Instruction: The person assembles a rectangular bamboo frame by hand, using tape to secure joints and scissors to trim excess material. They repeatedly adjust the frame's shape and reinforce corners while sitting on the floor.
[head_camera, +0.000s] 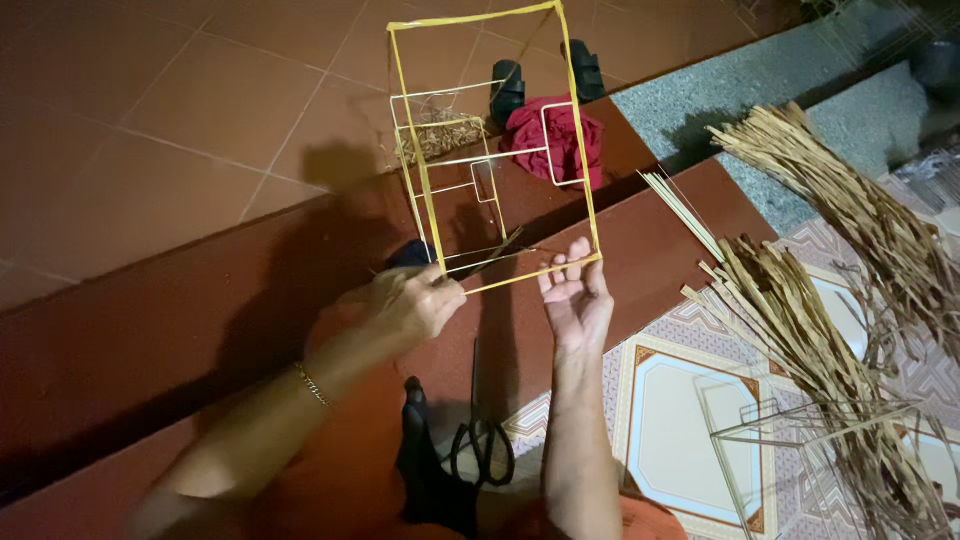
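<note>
A box-shaped wire frame (580, 140), its outer edges wrapped in yellow strip, is held up in front of me. My left hand (410, 300) grips the frame's near left corner, fingers closed on the wire. My right hand (575, 295) holds the near bottom edge with palm up, fingertips curled over the yellow bar. Thinner bare white wires (470, 160) form smaller rectangles inside the frame. A gold bracelet (313, 384) sits on my left wrist.
Black-handled scissors (482, 440) lie on the floor between my arms. Bundles of dried straw strips (830, 300) spread at the right over a patterned mat (680, 420), with another bare wire frame (760, 440). A red cloth (560, 135), black sandals (507, 90) and loose straw (440, 135) lie beyond.
</note>
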